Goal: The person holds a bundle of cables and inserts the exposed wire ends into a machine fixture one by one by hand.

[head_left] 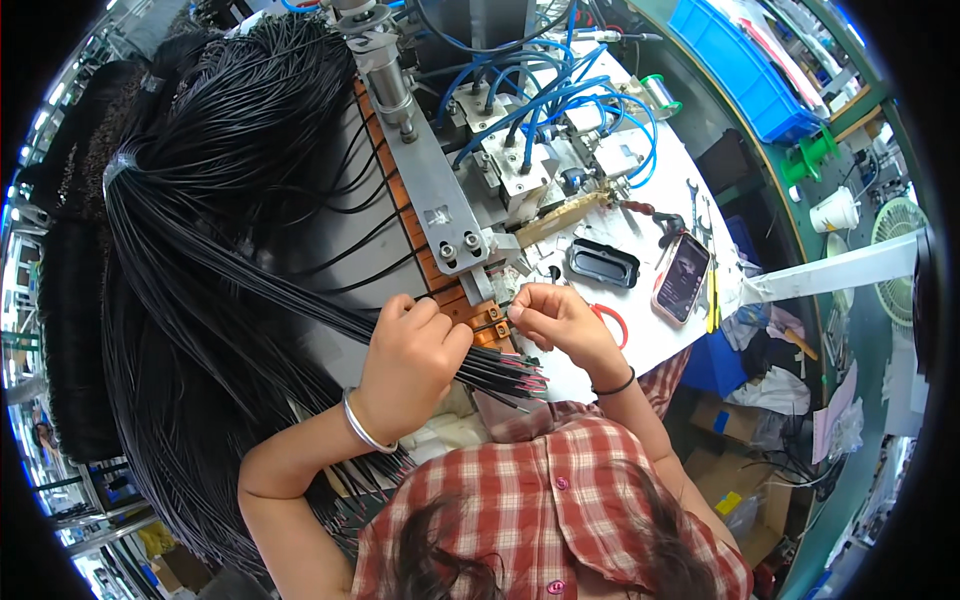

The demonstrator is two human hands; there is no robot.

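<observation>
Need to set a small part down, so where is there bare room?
The white tabletop has two small bare patches: one between the black tray, phone and red handle; another between the pink-tipped wire ends and right wrist. Crowded: left, with black cables; top, with the machine and blue tubes.

Left arm: my bare forearm angles up and inward from a sharply bent elbow.
Left wrist: ringed by my silvery rounded bangle.
Left hand: knuckles up, fingers curled in, thumb mostly hidden.
Right arm: bare too, slanting up and leftward.
Right wrist: circled by my thin black band.
Right hand: thumb and forefinger pinched, other fingers folded.
</observation>
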